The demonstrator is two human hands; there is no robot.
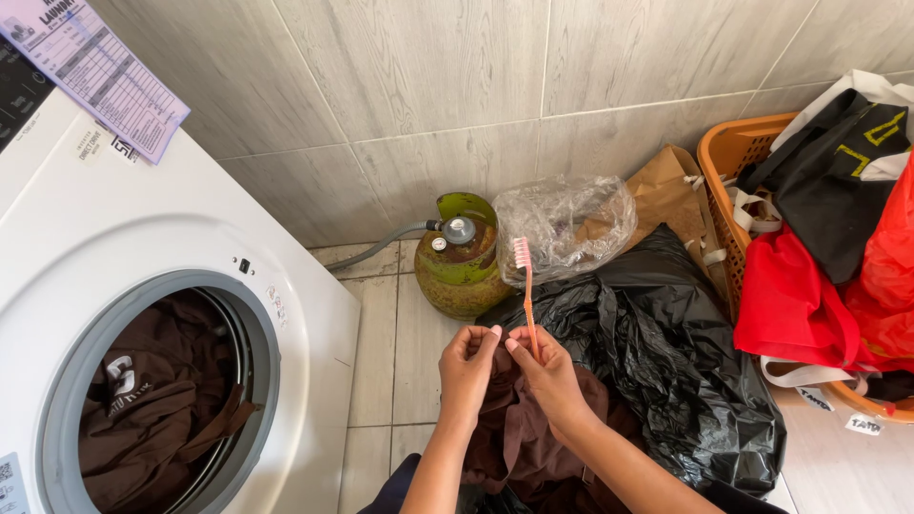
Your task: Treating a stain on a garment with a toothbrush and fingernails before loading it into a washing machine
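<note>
My right hand (550, 374) holds an orange toothbrush (526, 290) upright by its handle, pink bristles at the top. My left hand (467, 366) is right beside it, fingertips pinched against the handle's lower end. Both hands hover over brown clothing (533, 433) that spills from a black plastic bag (657, 352) on the floor. To the left stands a white front-loading washing machine (190, 238), its round opening showing brown garments (152, 390) inside the drum.
A green gas cylinder (464, 259) with a regulator and grey hose stands against the tiled wall. Beside it lie a clear plastic bag (564, 221) and brown paper bag (671, 195). An orange laundry basket (728, 152) holds red and black bags at right. A purple paper (95, 71) lies on the machine.
</note>
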